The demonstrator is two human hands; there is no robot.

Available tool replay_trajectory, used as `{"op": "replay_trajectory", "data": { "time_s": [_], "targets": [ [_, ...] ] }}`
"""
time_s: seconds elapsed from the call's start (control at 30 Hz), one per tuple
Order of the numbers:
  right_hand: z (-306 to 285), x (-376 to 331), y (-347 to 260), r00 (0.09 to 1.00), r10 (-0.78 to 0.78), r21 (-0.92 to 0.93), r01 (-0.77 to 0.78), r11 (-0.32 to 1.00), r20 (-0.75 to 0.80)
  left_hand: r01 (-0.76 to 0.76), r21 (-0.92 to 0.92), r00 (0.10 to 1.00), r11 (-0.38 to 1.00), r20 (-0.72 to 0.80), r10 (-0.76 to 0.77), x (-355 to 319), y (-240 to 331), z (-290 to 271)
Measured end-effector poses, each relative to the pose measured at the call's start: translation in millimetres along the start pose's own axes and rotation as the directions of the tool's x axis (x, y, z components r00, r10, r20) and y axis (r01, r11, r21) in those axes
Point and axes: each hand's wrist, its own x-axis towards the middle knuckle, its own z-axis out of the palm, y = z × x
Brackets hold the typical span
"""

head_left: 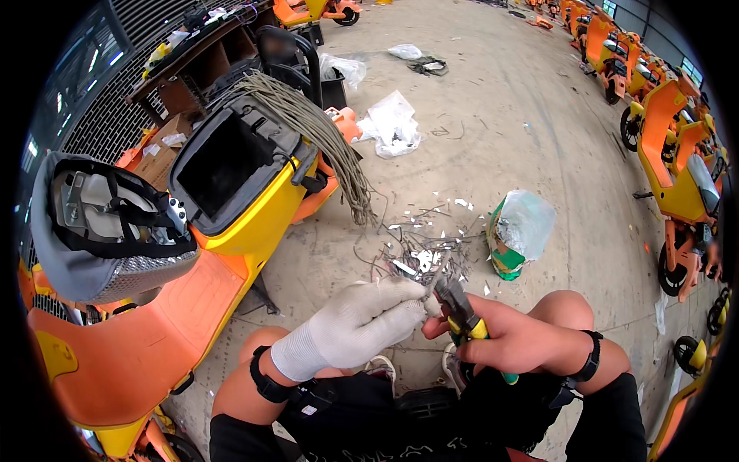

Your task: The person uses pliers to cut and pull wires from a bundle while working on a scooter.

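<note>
My left hand (354, 323), in a white knit glove, pinches a short piece of thin grey cable (438, 279) between thumb and fingers. Bare, my right hand (512, 333) grips pliers (464, 314) with green and yellow handles. Their dark jaws are up against the left fingertips, beside the cable; whether they bite on it I cannot tell. Just beyond both hands, a heap of wire scraps and white bits (423, 258) lies on the floor. A long bundle of grey-green cables (312, 127) drapes over an orange and yellow scooter at left.
The scooter's orange seat (165, 316) and its open dark storage box (231, 162) stand close on my left, with a grey helmet-like shell (123, 231) on top. A green and white sack (523, 231) stands right of the scraps. More scooters (670, 162) line the right side.
</note>
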Motion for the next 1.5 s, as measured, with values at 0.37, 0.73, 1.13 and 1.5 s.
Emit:
{"op": "replay_trajectory", "data": {
  "time_s": [0.37,0.73,1.13,1.5],
  "targets": [
    [-6.4,2.1,14.8,0.999,-0.035,-0.211,0.036,0.977,0.006,-0.018,0.235,0.999,0.972,0.042,0.008,5.5,5.7,1.7],
    [6.6,-9.1,10.6,0.996,-0.07,-0.305,0.049,0.951,-0.058,0.22,-0.074,0.97,0.973,0.119,-0.211,-5.6,6.6,8.4],
    [12.9,-20.0,23.4,0.999,-0.007,0.025,0.006,1.0,0.036,0.364,-0.312,0.929,0.878,0.061,-0.364,-19.0,20.7,31.6],
    [-14.1,-12.5,18.2,0.96,0.224,0.111,-0.208,0.972,-0.165,0.352,-0.216,0.933,0.911,0.002,-0.36,-29.5,-6.5,7.9]
  ]
}}
